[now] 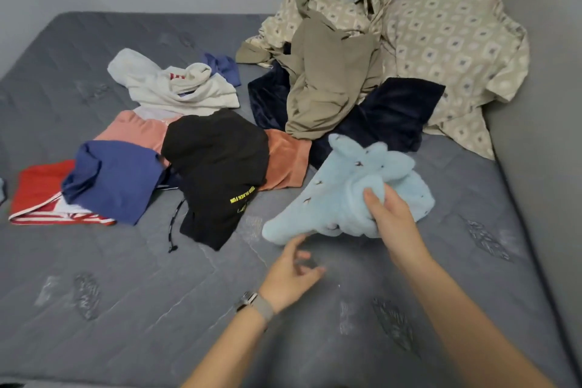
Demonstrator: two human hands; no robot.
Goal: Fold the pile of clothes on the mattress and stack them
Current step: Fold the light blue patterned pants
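Gripping light-blue fleece garment (340, 195) with right hand (390, 217) | left hand (289, 274) spread loose, hovering over mattress (126, 309)

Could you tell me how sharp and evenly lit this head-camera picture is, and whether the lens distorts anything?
Head view: light is soft and even, no glare or hard shadows; the left hand is slightly motion-blurred at the fingers, while the right hand gripping the blue garment is sharper; wide-angle distortion bows the mattress edges and wall lines; the black garment loses fold detail.
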